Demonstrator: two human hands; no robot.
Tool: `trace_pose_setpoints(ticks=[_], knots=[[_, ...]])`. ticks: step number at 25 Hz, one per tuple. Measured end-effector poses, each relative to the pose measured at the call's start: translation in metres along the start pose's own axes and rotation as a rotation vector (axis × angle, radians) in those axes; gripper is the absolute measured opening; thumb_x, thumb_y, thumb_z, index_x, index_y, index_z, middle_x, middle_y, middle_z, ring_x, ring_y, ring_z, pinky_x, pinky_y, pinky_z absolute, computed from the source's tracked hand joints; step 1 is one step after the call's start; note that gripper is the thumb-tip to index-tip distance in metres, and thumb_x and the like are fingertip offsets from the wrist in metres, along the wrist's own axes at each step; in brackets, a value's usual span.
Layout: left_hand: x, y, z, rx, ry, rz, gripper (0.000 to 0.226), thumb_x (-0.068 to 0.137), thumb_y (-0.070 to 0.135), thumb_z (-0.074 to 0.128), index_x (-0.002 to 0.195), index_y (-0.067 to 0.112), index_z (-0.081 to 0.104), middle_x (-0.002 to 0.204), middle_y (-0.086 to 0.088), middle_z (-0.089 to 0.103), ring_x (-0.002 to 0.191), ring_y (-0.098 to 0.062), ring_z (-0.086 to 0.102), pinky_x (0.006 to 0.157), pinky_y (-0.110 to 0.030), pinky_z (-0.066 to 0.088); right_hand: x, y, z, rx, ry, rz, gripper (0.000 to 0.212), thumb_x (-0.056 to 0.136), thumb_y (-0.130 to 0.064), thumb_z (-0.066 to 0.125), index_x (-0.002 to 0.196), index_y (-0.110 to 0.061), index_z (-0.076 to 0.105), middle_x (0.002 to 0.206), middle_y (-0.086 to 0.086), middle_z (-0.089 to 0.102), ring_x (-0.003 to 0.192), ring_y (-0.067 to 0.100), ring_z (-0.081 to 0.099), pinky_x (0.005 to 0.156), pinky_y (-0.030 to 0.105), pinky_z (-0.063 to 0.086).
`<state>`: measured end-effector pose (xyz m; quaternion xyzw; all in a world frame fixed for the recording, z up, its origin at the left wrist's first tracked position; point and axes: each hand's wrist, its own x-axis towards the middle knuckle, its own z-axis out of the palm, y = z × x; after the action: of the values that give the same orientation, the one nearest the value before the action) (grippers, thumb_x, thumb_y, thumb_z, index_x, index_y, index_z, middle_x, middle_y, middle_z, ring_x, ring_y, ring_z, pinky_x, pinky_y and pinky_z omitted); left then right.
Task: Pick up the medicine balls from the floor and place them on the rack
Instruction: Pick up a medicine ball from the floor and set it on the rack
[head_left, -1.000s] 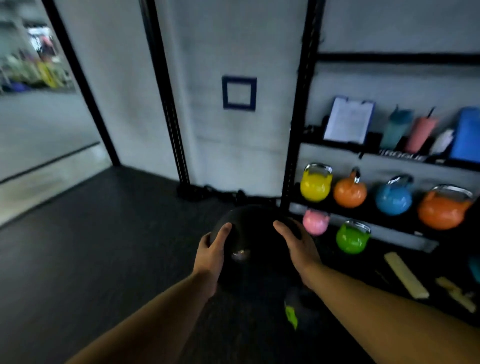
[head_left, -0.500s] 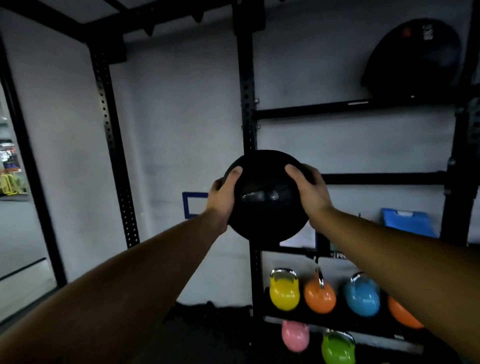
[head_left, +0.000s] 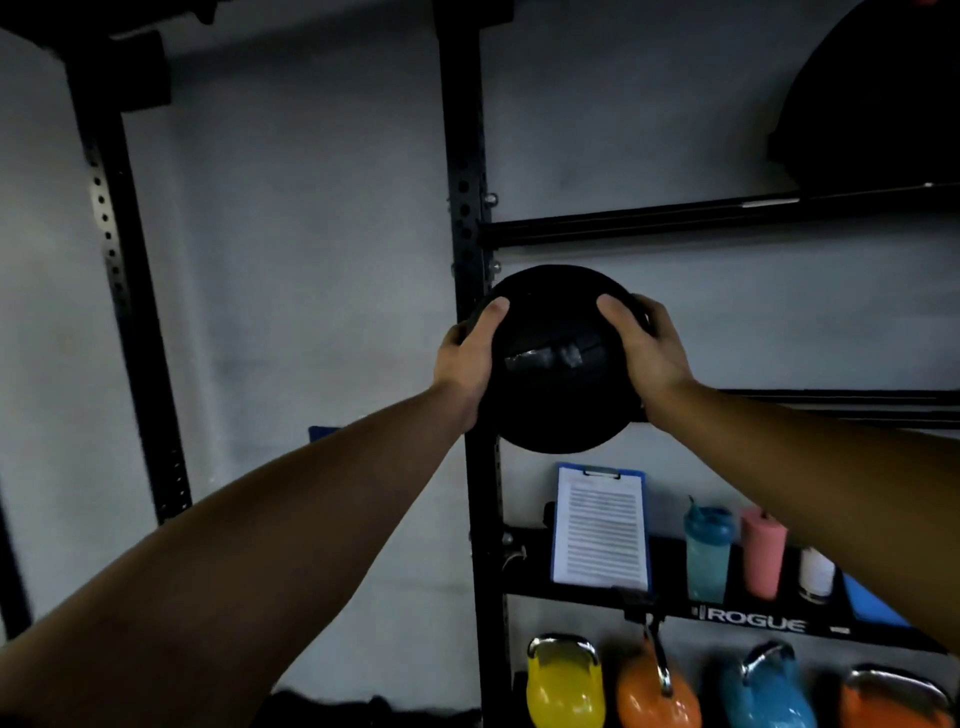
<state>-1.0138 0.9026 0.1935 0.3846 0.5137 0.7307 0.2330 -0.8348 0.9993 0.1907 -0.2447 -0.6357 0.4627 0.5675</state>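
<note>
I hold a black medicine ball (head_left: 553, 384) at arm's length, in front of the black rack's upright post (head_left: 465, 156). My left hand (head_left: 465, 358) grips its left side and my right hand (head_left: 644, 348) grips its right side. The ball hangs level with the middle rail (head_left: 852, 402) of the rack, at that rail's left end. A larger black medicine ball (head_left: 872, 98) rests on the upper rail (head_left: 675, 215) at the top right, partly cut off by the frame.
Below the ball, a shelf (head_left: 582, 592) carries a blue clipboard (head_left: 600, 530), a teal bottle (head_left: 706, 553), a pink bottle (head_left: 763, 553) and a white one (head_left: 816, 571). Yellow (head_left: 563, 680), orange (head_left: 657, 696) and blue (head_left: 769, 691) kettlebells hang lower. A second upright (head_left: 119, 260) stands left.
Both hands have lifted the ball from near the floor up to the rack's middle rail and carried it a little to the right. My view has tilted upward.
</note>
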Motion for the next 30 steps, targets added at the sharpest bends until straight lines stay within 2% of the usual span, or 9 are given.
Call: trace_pose_setpoints(ticks=[4, 7, 10, 12, 14, 18, 22, 25, 30], knots=[[0.143, -0.048, 0.007, -0.001, -0.050, -0.011, 0.102, 0.053, 0.081, 0.079, 0.140, 0.029, 0.066, 0.123, -0.007, 0.078, 0.110, -0.033, 0.076, 0.102, -0.053, 0.059, 0.106, 0.061, 0.036, -0.011, 0.063, -0.013, 0.064, 0.080, -0.067, 0.071, 0.135, -0.040, 0.054, 0.122, 0.001, 0.066, 0.107, 0.024, 0.066, 0.097, 0.045, 0.055], [0.270, -0.076, 0.014, 0.177, -0.123, 0.046, 0.104, 0.064, 0.084, 0.066, 0.153, 0.033, 0.052, 0.143, -0.005, 0.066, 0.129, -0.033, 0.064, 0.114, -0.051, 0.049, 0.203, 0.119, 0.069, -0.008, 0.183, -0.010, 0.064, 0.081, -0.067, 0.069, 0.135, -0.036, 0.057, 0.125, 0.004, 0.066, 0.109, 0.024, 0.065, 0.096, 0.041, 0.054], [0.360, -0.129, 0.026, 0.652, -0.341, 0.306, 0.088, 0.089, 0.073, 0.048, 0.166, 0.033, 0.034, 0.171, -0.008, 0.034, 0.158, -0.032, 0.032, 0.129, -0.049, 0.027, 0.280, 0.197, 0.093, -0.177, 0.231, 0.000, 0.073, 0.081, -0.070, 0.063, 0.141, -0.028, 0.058, 0.137, 0.010, 0.063, 0.126, 0.031, 0.060, 0.110, 0.043, 0.046], [0.397, -0.178, 0.040, 0.968, -0.511, 0.500, 0.080, 0.097, 0.065, 0.037, 0.169, 0.033, 0.023, 0.179, -0.003, 0.013, 0.165, -0.030, 0.009, 0.133, -0.048, 0.013, 0.315, 0.251, 0.094, -0.291, 0.249, 0.016, 0.059, 0.097, -0.056, 0.056, 0.147, -0.025, 0.055, 0.146, 0.012, 0.058, 0.135, 0.030, 0.053, 0.116, 0.039, 0.038], [0.413, -0.211, 0.051, 1.016, -0.556, 0.731, 0.077, 0.098, 0.063, 0.035, 0.168, 0.030, 0.029, 0.179, -0.004, 0.018, 0.164, -0.033, 0.014, 0.131, -0.050, 0.018, 0.335, 0.281, 0.085, -0.322, 0.291, 0.011, 0.053, 0.101, -0.051, 0.051, 0.147, -0.027, 0.057, 0.148, 0.007, 0.058, 0.136, 0.026, 0.052, 0.117, 0.038, 0.037], [0.425, -0.232, 0.054, 0.765, -0.368, 1.052, 0.070, 0.094, 0.055, 0.056, 0.153, 0.018, 0.058, 0.162, -0.012, 0.049, 0.146, -0.035, 0.047, 0.124, -0.044, 0.034, 0.337, 0.289, 0.071, -0.389, 0.264, -0.097, 0.061, 0.096, -0.060, 0.046, 0.147, -0.029, 0.055, 0.148, 0.001, 0.058, 0.136, 0.018, 0.052, 0.116, 0.037, 0.038], [0.414, -0.224, 0.042, 0.773, -0.408, 0.930, 0.072, 0.089, 0.057, 0.061, 0.154, 0.026, 0.056, 0.164, -0.003, 0.046, 0.150, -0.031, 0.041, 0.125, -0.041, 0.032, 0.325, 0.278, 0.072, -0.569, 0.206, -0.047, 0.059, 0.103, -0.060, 0.038, 0.155, -0.033, 0.042, 0.154, 0.009, 0.051, 0.139, 0.028, 0.049, 0.108, 0.031, 0.037], [0.389, -0.185, 0.039, 0.903, -0.511, 0.660, 0.075, 0.087, 0.061, 0.065, 0.156, 0.031, 0.053, 0.169, 0.002, 0.040, 0.155, -0.023, 0.036, 0.127, -0.037, 0.028, 0.309, 0.249, 0.065, -0.692, 0.096, 0.087, 0.072, 0.099, -0.070, 0.031, 0.160, -0.033, 0.029, 0.156, 0.014, 0.045, 0.139, 0.036, 0.048, 0.111, 0.042, 0.040], [0.286, -0.128, 0.017, 0.998, -0.447, 0.398, 0.052, 0.092, 0.056, 0.072, 0.136, 0.029, 0.068, 0.139, 0.006, 0.068, 0.126, -0.013, 0.063, 0.105, -0.025, 0.047, 0.220, 0.188, 0.049, -0.764, -0.011, 0.054, 0.078, 0.085, -0.078, 0.040, 0.148, -0.032, 0.044, 0.143, 0.010, 0.056, 0.125, 0.032, 0.058, 0.103, 0.045, 0.050]])
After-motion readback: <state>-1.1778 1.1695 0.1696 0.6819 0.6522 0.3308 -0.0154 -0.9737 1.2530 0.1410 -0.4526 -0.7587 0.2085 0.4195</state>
